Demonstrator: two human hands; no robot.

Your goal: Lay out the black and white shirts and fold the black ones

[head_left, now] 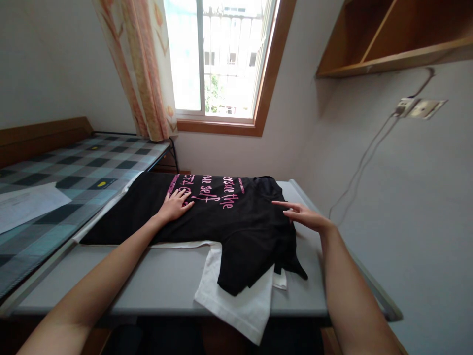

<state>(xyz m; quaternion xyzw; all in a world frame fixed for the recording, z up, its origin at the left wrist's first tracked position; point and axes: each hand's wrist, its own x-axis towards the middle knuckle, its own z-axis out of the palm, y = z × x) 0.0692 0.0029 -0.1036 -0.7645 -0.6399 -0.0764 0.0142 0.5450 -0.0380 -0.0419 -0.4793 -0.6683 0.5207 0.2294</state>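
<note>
A black T-shirt (251, 222) with pink lettering lies spread sideways on a grey table (173, 281), its neck end toward the right. Beneath it a white garment (236, 310) shows; its sleeve hangs over the table's front edge. My left hand (175, 204) rests flat on the printed part of the black shirt, fingers spread. Near the shirt's collar end is my right hand (299, 214), with the index finger stretched out to the left and the other fingers partly bent. Whether the right fingertips touch the cloth I cannot tell.
On the left stands a bed (118, 153) with a checkered cover, and papers (33, 204) lie on it. A curtain (148, 69) hangs by the window (232, 64). To the right are a wall shelf (391, 56) and a socket (424, 108) with a dangling cord.
</note>
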